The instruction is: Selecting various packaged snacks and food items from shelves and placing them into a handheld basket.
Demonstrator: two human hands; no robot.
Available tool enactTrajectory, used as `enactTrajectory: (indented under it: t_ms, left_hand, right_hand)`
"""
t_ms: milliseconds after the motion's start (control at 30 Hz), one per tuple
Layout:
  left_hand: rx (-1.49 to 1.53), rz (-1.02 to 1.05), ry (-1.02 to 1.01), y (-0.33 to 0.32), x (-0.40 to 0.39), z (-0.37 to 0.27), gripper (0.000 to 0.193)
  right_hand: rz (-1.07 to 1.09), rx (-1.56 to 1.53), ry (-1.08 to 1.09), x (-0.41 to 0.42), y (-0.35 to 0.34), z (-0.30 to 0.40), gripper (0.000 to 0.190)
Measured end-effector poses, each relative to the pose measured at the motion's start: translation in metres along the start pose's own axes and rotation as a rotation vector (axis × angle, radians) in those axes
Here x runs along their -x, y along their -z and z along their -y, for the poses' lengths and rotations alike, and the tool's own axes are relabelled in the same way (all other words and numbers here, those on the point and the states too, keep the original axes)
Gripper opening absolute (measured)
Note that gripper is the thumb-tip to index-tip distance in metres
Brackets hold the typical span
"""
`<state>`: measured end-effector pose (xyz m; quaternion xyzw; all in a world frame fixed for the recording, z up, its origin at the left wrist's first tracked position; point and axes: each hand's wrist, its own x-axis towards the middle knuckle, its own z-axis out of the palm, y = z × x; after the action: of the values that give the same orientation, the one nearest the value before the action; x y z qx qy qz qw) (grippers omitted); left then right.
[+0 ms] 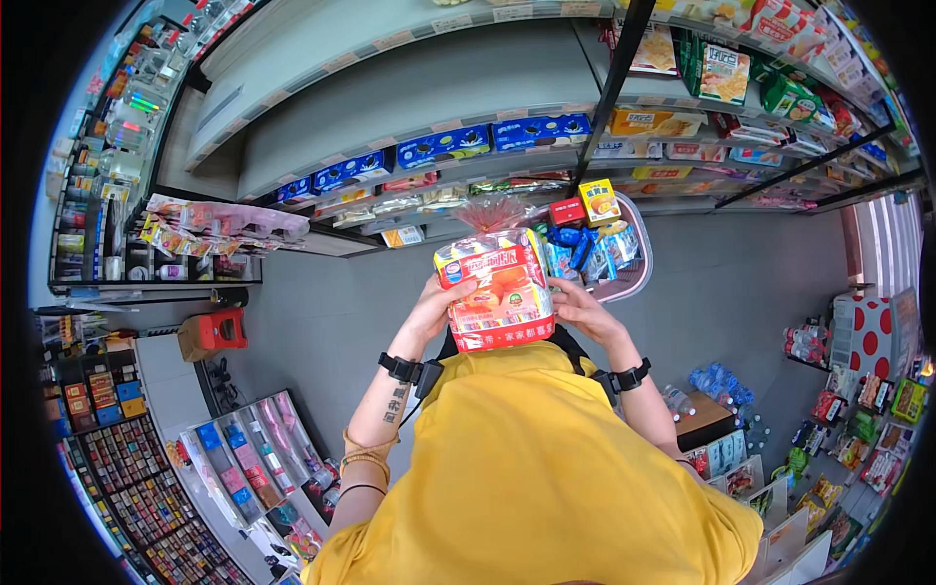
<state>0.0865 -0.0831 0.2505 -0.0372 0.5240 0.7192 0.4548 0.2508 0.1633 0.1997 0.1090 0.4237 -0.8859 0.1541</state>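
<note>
A large clear plastic bag of packaged pies or cakes, red and yellow with its top gathered, is held upright against the front of the body. My left hand grips its left side, thumb on the front. At its right edge is my right hand, fingers bent against the bag. Just beyond, a pink and white plastic basket holds a yellow box, a red box and several blue snack packets.
Store shelves curve across the front, carrying blue boxes and biscuit packs. Hanging snack packets stick out at the left. A red stool stands on the floor at left; bottled water packs are at right.
</note>
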Motion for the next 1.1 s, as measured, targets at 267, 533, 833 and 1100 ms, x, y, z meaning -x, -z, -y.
enactTrajectory:
  t_ms: [267,533,833,1100]
  left_hand:
    - [0.031,0.002,0.002,0.001,0.000,0.001,0.057]
    - [0.033,0.015,0.001,0.001,0.003,0.003,0.072]
    - [-0.106,0.025,-0.018,-0.008,0.009,-0.002,0.070]
    - [-0.093,0.032,0.036,0.000,0.011,-0.006,0.058]
  right_hand:
    - [-0.042,0.061,-0.022,-0.013,-0.014,0.013,0.096]
    - [-0.051,0.141,-0.016,-0.010,-0.026,0.019,0.099]
    - [-0.026,0.096,0.015,-0.008,-0.028,0.008,0.092]
    - [-0.030,0.121,-0.002,-0.013,-0.034,0.007,0.089]
